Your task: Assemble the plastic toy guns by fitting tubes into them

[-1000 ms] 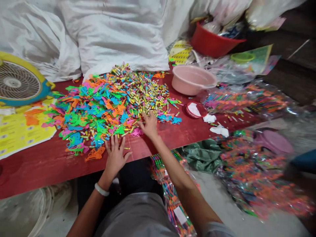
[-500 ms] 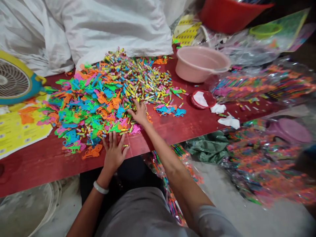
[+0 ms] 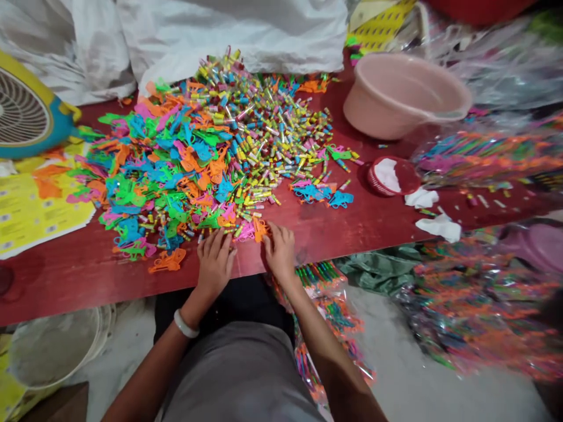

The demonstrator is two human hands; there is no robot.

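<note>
A heap of flat plastic pieces (image 3: 167, 170) in green, blue, orange and pink lies on the red table (image 3: 79, 275), merging on its right with a pile of small banded tubes (image 3: 268, 123). At the heap's near edge rests my left hand (image 3: 215, 261), palm down, fingers slightly apart; nothing shows in it. My right hand (image 3: 280, 252) is to its right, fingers curled down at the table beside an orange piece (image 3: 259, 228). Whether its fingertips hold anything is too small to tell. The two hands are apart.
A fan (image 3: 30, 111) and yellow printed sheets (image 3: 39, 205) are at the left. White sacks (image 3: 237, 29) stand behind the heap. Towards the right are a pink basin (image 3: 404, 97), a small red basket (image 3: 389, 179) and bagged colourful pieces (image 3: 488, 152). A bucket (image 3: 57, 346) stands below the table.
My right hand has drawn back from the tube pile to the table's near edge, its fingers now curled. My left hand has shifted slightly right. The camera view has also shifted.
</note>
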